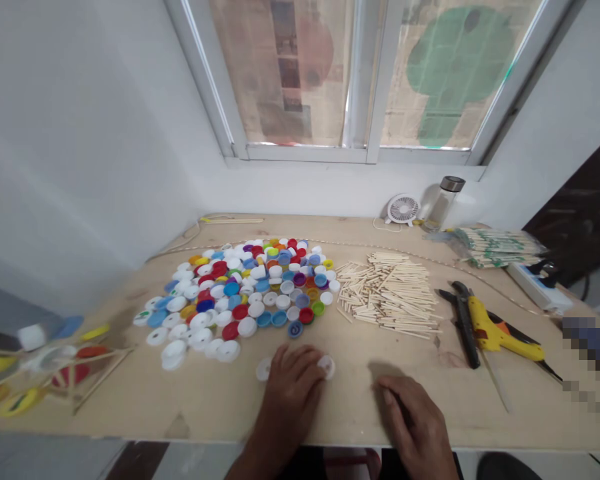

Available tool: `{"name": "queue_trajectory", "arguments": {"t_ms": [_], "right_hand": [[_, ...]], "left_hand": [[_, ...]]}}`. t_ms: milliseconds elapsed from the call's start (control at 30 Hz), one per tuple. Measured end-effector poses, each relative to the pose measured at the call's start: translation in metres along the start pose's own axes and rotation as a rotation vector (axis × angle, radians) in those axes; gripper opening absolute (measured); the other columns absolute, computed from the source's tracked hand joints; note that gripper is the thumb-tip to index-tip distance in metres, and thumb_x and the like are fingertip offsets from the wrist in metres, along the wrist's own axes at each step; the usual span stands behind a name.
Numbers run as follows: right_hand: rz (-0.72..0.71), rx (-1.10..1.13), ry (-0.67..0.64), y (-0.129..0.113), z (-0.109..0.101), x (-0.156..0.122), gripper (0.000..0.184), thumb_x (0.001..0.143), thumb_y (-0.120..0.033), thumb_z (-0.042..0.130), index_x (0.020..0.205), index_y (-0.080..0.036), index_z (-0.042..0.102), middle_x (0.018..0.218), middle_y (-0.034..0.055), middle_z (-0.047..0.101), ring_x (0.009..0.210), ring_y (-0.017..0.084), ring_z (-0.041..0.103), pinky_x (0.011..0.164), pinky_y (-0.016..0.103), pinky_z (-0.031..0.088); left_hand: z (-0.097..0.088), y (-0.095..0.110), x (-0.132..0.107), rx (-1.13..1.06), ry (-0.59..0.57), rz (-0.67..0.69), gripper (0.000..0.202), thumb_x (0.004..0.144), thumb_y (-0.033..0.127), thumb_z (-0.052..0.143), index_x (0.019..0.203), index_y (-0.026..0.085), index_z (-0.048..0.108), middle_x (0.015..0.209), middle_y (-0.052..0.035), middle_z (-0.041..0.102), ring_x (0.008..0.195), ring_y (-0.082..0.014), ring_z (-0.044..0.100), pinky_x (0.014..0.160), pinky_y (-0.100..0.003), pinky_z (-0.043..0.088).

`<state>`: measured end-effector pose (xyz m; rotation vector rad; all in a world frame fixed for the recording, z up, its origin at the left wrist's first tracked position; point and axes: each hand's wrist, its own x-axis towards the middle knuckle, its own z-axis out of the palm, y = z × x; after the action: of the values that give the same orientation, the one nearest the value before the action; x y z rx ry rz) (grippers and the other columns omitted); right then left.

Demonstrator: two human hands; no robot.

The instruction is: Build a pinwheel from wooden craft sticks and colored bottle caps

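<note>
My left hand (293,387) lies palm down on the wooden table (180,400) near its front edge, fingers stretched over two white bottle caps, one (263,369) at its left side and one (327,366) under its fingertips. My right hand (413,417) rests flat on the table beside it, fingers loosely apart, holding nothing. Just beyond the left hand spreads a big pile of coloured and white bottle caps (245,293). A heap of short wooden sticks (390,293) lies to the right of the caps.
A yellow glue gun (495,327) and dark pliers (463,317) lie at the right. A small white fan (403,209), a bottle (443,203) and packed sticks (497,247) stand at the back. A cap-and-stick construction (45,367) sits at the left edge.
</note>
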<state>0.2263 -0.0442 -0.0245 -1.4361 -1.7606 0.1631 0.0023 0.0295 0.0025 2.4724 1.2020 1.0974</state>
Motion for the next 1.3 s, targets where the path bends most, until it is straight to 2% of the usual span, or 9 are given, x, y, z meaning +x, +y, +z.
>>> {"name": "queue_trajectory", "arguments": {"t_ms": [67, 200, 367, 567, 667, 800, 1000, 1133, 1300], "right_hand": [[0.025, 0.021, -0.011, 0.000, -0.001, 0.000, 0.019, 0.092, -0.021, 0.052, 0.108, -0.027, 0.060, 0.096, 0.0014, 0.071, 0.088, 0.018, 0.067, 0.078, 0.028, 0.054], [0.086, 0.089, -0.049, -0.006, -0.002, 0.004, 0.023, 0.092, -0.021, 0.052, 0.113, -0.028, 0.058, 0.100, 0.0021, 0.070, 0.093, 0.019, 0.065, 0.080, 0.029, 0.053], [0.108, 0.278, -0.150, -0.018, 0.002, 0.011, 0.033, 0.091, -0.023, 0.054, 0.124, -0.031, 0.050, 0.116, 0.0023, 0.063, 0.108, 0.019, 0.058, 0.092, 0.031, 0.048], [0.131, 0.409, -0.166, -0.028, 0.015, 0.021, 0.033, 0.089, -0.023, 0.058, 0.120, -0.030, 0.051, 0.110, 0.0021, 0.064, 0.103, 0.018, 0.059, 0.087, 0.030, 0.050], [0.098, 0.337, -0.166, -0.030, 0.017, 0.030, 0.029, 0.088, -0.023, 0.058, 0.116, -0.028, 0.052, 0.107, 0.0028, 0.065, 0.099, 0.019, 0.060, 0.085, 0.033, 0.049], [-0.015, 0.099, -0.131, -0.026, 0.020, 0.041, 0.028, 0.087, -0.022, 0.058, 0.115, -0.025, 0.052, 0.103, 0.0053, 0.066, 0.095, 0.023, 0.060, 0.083, 0.038, 0.047], [-0.125, -0.134, -0.199, -0.029, 0.034, 0.056, 0.022, 0.085, -0.021, 0.059, 0.107, -0.021, 0.057, 0.104, 0.0081, 0.065, 0.103, 0.026, 0.057, 0.087, 0.042, 0.044], [-0.134, -0.155, -0.225, -0.034, 0.040, 0.059, 0.026, 0.084, -0.021, 0.060, 0.111, -0.022, 0.058, 0.109, 0.0081, 0.064, 0.106, 0.026, 0.056, 0.090, 0.041, 0.043], [-0.164, -0.128, -0.197, -0.027, 0.036, 0.055, 0.029, 0.087, -0.023, 0.057, 0.116, -0.021, 0.055, 0.111, 0.0087, 0.065, 0.107, 0.025, 0.057, 0.090, 0.041, 0.045]], "left_hand": [[0.008, 0.017, 0.002, -0.155, -0.085, -0.096, 0.018, 0.083, 0.012, 0.049, 0.081, 0.024, 0.063, 0.097, -0.0026, 0.073, 0.099, -0.0208, 0.064, 0.100, -0.046, 0.035], [0.014, 0.041, 0.003, -0.624, -0.188, -0.455, 0.009, 0.081, 0.022, 0.056, 0.075, 0.022, 0.062, 0.100, -0.0058, 0.071, 0.097, -0.0221, 0.063, 0.089, -0.036, 0.044], [0.018, 0.053, 0.002, -1.227, -0.192, -0.828, 0.016, 0.076, 0.032, 0.069, 0.071, 0.018, 0.064, 0.069, 0.0006, 0.065, 0.069, -0.0142, 0.058, 0.071, -0.024, 0.044], [0.021, 0.051, 0.002, -1.550, -0.149, -0.940, 0.017, 0.076, 0.032, 0.071, 0.073, 0.016, 0.066, 0.068, -0.0001, 0.064, 0.065, -0.0116, 0.054, 0.069, -0.024, 0.044], [0.016, 0.047, 0.002, -1.468, -0.148, -0.918, 0.017, 0.080, 0.033, 0.066, 0.075, 0.017, 0.066, 0.068, -0.0005, 0.065, 0.066, -0.0122, 0.055, 0.069, -0.024, 0.046], [0.007, 0.033, 0.000, -1.000, -0.055, -0.828, 0.021, 0.079, 0.034, 0.063, 0.092, 0.019, 0.067, 0.083, -0.0038, 0.071, 0.070, -0.0159, 0.061, 0.067, -0.027, 0.050], [0.005, 0.015, -0.012, -0.264, 0.080, -0.411, 0.022, 0.084, 0.028, 0.053, 0.099, 0.022, 0.068, 0.096, -0.0063, 0.073, 0.091, -0.0224, 0.067, 0.084, -0.037, 0.053], [0.011, 0.012, -0.013, -0.049, 0.089, -0.191, 0.024, 0.086, 0.019, 0.047, 0.102, 0.021, 0.066, 0.096, -0.0066, 0.073, 0.091, -0.0216, 0.067, 0.082, -0.038, 0.054], [0.017, 0.011, -0.012, 0.075, 0.090, -0.123, 0.026, 0.087, 0.014, 0.046, 0.106, 0.019, 0.063, 0.096, -0.0070, 0.073, 0.090, -0.0217, 0.067, 0.080, -0.038, 0.052]]}}
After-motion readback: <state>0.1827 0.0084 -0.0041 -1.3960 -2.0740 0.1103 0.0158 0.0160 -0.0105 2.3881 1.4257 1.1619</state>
